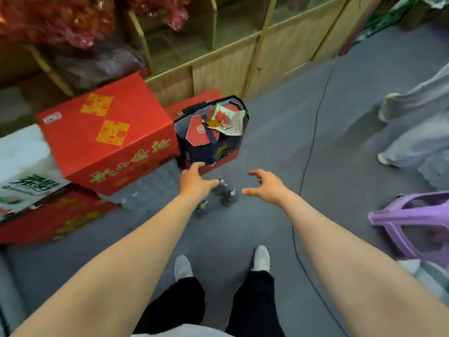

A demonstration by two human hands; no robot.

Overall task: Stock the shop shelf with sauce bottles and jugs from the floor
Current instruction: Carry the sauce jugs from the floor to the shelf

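Above the bottles [222, 194], both arms outstretched, each hand spread, empty.

View: one head camera, wide-angle, no second view to share with.
Position: up at standing height, above the person's own feet.
Facing: forward and steeply down at the grey floor [267, 142], the shelf [218, 69] across the top edge.
Nearness: forearms fill the lower frame; both hands reach out mid-frame.
Edges: lines bend towards the corners, and much of the frame is blurred.
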